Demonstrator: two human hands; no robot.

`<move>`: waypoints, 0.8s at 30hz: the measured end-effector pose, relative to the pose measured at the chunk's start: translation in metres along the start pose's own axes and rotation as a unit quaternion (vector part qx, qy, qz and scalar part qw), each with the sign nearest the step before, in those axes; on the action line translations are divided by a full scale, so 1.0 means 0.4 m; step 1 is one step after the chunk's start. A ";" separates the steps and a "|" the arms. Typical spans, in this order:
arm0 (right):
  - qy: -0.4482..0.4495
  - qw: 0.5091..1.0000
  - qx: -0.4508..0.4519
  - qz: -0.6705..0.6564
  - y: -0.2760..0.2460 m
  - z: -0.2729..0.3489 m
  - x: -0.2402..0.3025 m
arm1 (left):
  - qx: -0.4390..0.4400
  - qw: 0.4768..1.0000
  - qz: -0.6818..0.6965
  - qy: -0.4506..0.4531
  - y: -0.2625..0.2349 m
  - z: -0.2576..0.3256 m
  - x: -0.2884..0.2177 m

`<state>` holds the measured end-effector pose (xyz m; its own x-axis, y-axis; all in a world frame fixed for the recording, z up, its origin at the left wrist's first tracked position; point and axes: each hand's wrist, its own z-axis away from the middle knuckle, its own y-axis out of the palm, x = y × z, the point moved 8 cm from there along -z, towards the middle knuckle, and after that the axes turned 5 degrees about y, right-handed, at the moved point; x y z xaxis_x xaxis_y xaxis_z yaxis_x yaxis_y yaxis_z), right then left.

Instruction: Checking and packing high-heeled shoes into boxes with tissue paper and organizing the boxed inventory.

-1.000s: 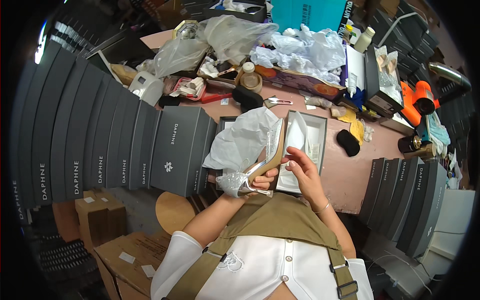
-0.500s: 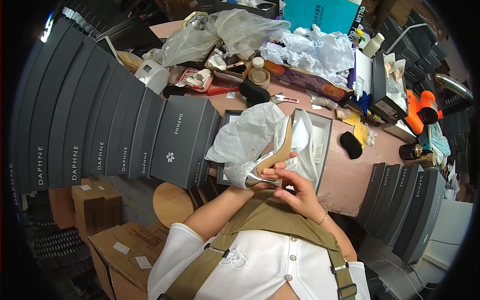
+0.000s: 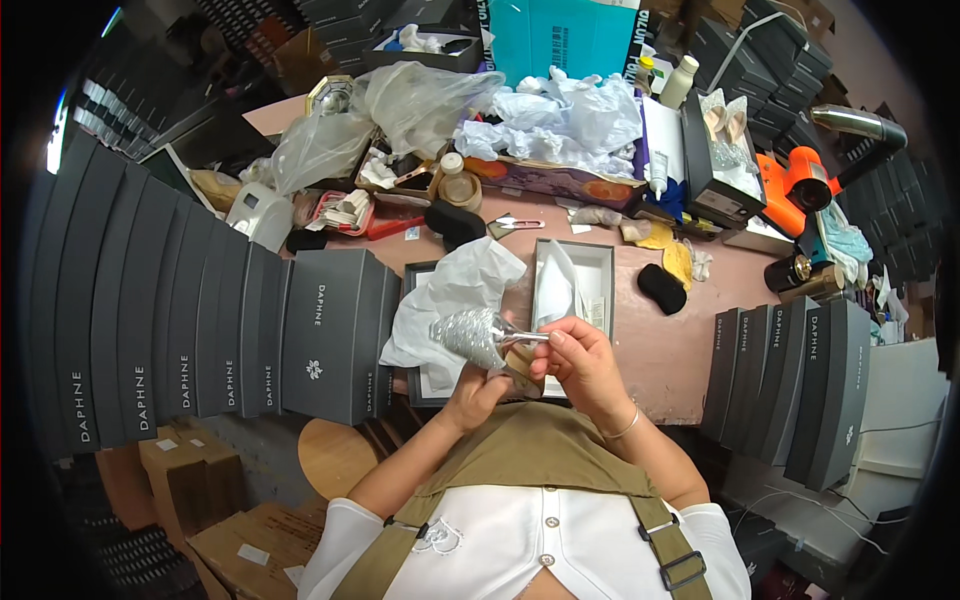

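Note:
A silver glitter high-heeled shoe [image 3: 468,335] is tilted between my hands, above the near edge of the table. My left hand [image 3: 474,398] grips it from below, with the thumb up against its underside. The fingers of my right hand [image 3: 582,362] pinch the slim shiny heel near its tip. Crumpled white tissue paper [image 3: 438,300] spreads behind and left of the shoe. Beyond my hands lies an open grey shoebox [image 3: 606,275] with white wrapping [image 3: 556,285] inside. The shoe's tan sole is mostly hidden by my fingers.
Grey shoeboxes [image 3: 335,335] stand in a long row at left, with more boxes [image 3: 790,385] at right. A black pad [image 3: 662,288], small scissors [image 3: 520,224] and a lidded jar [image 3: 458,185] lie farther back. An orange heat gun [image 3: 800,185] is at far right.
The shoe has been turned over in my hands, so its heel now points right and its tan sole shows less. My right hand has moved onto the heel. The head view has shifted.

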<state>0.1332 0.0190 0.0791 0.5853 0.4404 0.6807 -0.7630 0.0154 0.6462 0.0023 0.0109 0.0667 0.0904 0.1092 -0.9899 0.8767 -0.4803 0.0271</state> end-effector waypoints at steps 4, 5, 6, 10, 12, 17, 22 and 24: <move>0.001 1.000 0.005 -0.003 -0.006 -0.025 0.003 | 0.017 0.967 0.246 -0.069 0.041 -0.030 0.074; -0.004 1.000 0.001 -0.023 -0.008 -0.031 0.005 | 0.030 0.949 0.309 -0.050 0.051 -0.035 0.058; -0.009 0.999 -0.002 -0.043 -0.005 -0.037 0.013 | -0.014 0.939 0.337 -0.070 0.045 -0.042 0.071; -0.039 0.999 -0.011 0.029 -0.081 -0.052 0.001 | -0.128 0.865 0.471 -0.118 -0.027 -0.082 0.132; 0.027 0.972 -0.073 0.221 -0.195 -0.058 -0.096 | -0.165 0.864 0.460 -0.124 -0.067 -0.100 0.126; -0.153 0.673 -0.120 0.714 -0.322 -0.055 -0.223 | -0.179 0.848 0.479 -0.138 -0.102 -0.109 0.121; -0.055 0.636 -0.105 0.762 -0.382 -0.108 -0.277 | -0.226 0.860 0.423 -0.174 -0.122 -0.082 0.150; -0.009 0.624 -0.104 0.775 -0.392 -0.138 -0.282 | -0.226 0.864 0.405 -0.197 -0.150 -0.071 0.170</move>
<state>0.1719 0.0166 -0.1181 -0.8974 0.0617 0.4369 -0.4342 -0.2997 -0.8495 -0.0307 0.0719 0.0019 0.6710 -0.4497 -0.5896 0.7044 0.1384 0.6961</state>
